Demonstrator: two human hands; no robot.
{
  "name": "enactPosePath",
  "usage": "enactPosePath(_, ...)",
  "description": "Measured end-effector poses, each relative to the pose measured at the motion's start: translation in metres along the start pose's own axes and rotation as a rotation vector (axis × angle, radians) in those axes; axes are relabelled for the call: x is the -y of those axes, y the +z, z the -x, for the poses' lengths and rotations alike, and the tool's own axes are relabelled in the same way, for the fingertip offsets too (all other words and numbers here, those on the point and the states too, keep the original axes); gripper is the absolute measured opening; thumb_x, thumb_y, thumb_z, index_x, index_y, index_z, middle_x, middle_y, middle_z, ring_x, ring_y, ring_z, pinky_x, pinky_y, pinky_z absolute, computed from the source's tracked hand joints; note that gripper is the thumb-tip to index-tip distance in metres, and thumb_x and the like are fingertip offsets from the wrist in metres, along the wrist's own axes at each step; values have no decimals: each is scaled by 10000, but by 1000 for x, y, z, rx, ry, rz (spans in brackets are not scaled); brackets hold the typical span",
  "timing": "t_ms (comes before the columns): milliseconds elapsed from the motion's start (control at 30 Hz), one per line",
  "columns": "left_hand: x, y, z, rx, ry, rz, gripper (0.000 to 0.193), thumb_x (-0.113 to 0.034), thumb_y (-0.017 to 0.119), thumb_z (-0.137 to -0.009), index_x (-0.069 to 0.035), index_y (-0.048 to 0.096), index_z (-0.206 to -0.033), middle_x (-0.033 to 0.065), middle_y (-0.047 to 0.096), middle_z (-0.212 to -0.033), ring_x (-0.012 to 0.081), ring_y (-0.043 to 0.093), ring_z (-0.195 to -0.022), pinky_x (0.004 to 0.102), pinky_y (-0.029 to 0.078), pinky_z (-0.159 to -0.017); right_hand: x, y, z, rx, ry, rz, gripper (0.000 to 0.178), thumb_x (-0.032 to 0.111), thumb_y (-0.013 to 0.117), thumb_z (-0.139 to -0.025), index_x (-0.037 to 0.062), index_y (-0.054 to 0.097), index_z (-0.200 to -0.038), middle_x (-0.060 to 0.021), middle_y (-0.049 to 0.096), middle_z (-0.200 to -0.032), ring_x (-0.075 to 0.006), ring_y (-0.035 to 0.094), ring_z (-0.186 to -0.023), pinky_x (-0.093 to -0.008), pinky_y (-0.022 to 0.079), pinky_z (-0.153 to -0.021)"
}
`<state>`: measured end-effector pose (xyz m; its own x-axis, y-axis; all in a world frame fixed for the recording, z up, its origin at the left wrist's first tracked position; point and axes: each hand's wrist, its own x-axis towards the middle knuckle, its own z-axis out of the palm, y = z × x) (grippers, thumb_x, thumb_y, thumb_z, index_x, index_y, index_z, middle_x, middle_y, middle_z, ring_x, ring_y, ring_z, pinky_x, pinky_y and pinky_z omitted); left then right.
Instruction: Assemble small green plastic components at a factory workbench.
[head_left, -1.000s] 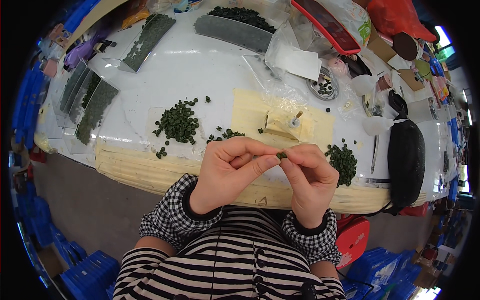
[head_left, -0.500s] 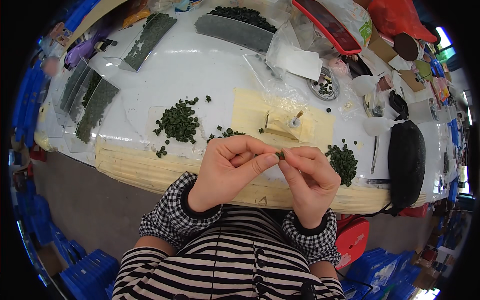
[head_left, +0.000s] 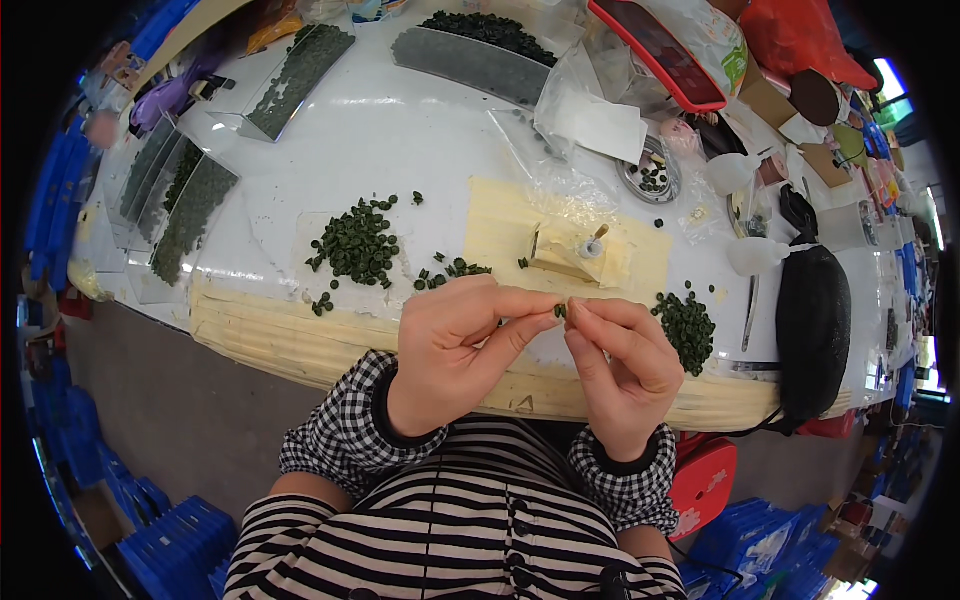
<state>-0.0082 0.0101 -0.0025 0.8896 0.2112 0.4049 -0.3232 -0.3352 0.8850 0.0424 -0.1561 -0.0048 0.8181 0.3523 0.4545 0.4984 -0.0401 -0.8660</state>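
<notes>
1. Cream padding [head_left: 300, 325] edged a white worktable [head_left: 420, 135].
2. Above it, the left hand [head_left: 452, 337] pinched a small green piece [head_left: 560, 311].
3. The right hand's [head_left: 630, 362] thumb had just dropped away, parting its grip; the left apparently held alone.
4. Beyond lay a green pile [head_left: 355, 245] and yellowish block [head_left: 575, 262].

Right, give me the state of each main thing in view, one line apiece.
Left hand, pinched on the small green piece
Small green piece, held up off the table
Right hand, forefinger at the piece, grip unclear
Left green pile, loosely heaped
Right green pile, loosely heaped
Clear far tray, loaded
Red-cased phone, screen dark
</notes>
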Motion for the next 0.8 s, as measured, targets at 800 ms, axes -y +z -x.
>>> enactPosePath(800, -2, 3, 0, 7, 149, -102, 245, 21, 747, -766, -25, 727, -1006, 58, 578, -633, 128, 495, -510, 248, 377, -464, 0, -7, 8, 78, 76, -86, 309, -100, 714, -763, 5, 727, -1054, -110, 674, -919, -152, 621, -774, -229, 483, -650)
